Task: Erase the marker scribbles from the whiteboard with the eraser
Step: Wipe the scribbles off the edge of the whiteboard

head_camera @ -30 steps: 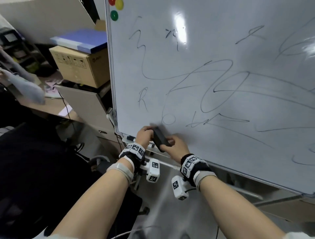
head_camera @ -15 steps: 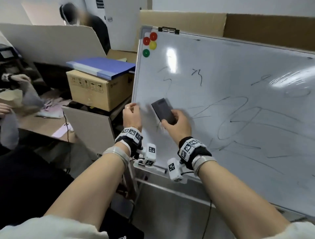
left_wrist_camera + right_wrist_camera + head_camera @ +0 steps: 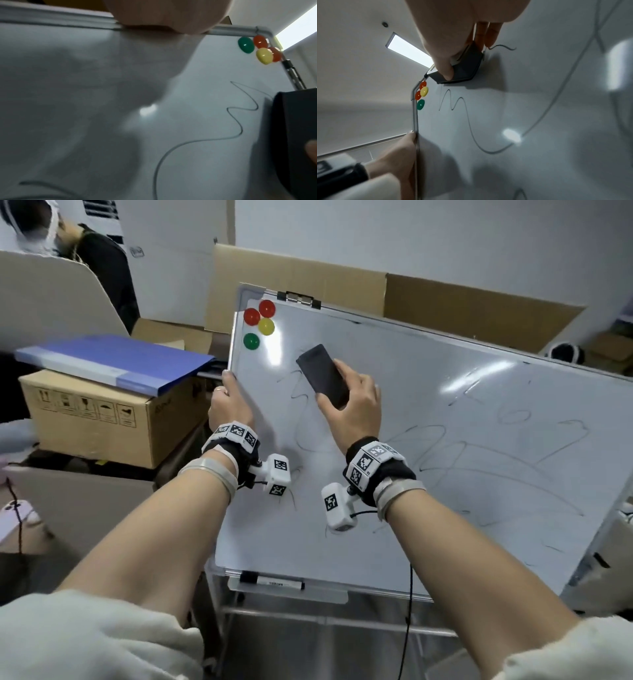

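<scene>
Eraser (image 3: 323,375) on the whiteboard (image 3: 445,474), right of the magnets (image 3: 259,324) (upper left corner); marker (image 3: 272,581) in the tray below.

The eraser (image 3: 323,375) has risen toward the whiteboard's (image 3: 445,474) top-left corner.

- Bright overhead glare streaked across the whiteboard (image 3: 445,440), strongest far left and far right.
- Lit from a ceiling panel (image 3: 409,50).
- Soft hand shadows, dim blurred wrist views.
- Bent edges throughout.
</scene>
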The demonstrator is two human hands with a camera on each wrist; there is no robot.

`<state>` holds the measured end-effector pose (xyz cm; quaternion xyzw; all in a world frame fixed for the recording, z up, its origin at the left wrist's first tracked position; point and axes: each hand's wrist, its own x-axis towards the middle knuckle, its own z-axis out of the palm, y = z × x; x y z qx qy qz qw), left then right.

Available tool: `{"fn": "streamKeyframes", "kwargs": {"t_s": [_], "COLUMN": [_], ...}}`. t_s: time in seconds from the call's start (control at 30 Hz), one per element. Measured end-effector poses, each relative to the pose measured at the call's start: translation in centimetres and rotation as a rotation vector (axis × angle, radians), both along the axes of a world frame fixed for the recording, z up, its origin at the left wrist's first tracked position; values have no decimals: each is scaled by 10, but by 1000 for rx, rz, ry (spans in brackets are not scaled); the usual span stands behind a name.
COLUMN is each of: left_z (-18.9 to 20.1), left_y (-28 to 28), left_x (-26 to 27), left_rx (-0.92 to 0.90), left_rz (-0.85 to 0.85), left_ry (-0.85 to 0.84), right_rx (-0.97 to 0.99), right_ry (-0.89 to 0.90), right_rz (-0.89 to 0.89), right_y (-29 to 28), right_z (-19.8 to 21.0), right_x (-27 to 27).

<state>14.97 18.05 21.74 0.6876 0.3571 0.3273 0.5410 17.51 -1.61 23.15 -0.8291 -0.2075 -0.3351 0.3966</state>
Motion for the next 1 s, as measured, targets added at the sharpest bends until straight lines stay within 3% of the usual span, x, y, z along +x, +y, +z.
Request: {"fn": "streamKeyframes", "kwargs": {"t_s": [0.17,0.4,0.53,0.63,0.77,0.83,1.0], "left_z": [-7,-10,-12,-13,-13,-12,-17], "left_y": [-2,4,0,0,3,3,-2], "left_x": [-6,-6,-6,-5,-5,-5,-4], "left_rx": [108,121,136,137,139,140,146], "left_rz": [61,21,15,22,11,9,42], "left_ry": [60,53,58,56,48,52,35], "right_rx": [-98,-325,-191,-87,-282,-307,-15], "right_ry": [-150,-212,-185,-134,-153,-152,-91], "right_rz": [-74,8,-104,-121,-7,3,-102], "right_y": [26,39,31,31,33,32,29], "right_z": [14,-7,20,15,-28,-22,24], "right_x": [13,4,21,20,-2,-1,21]}}
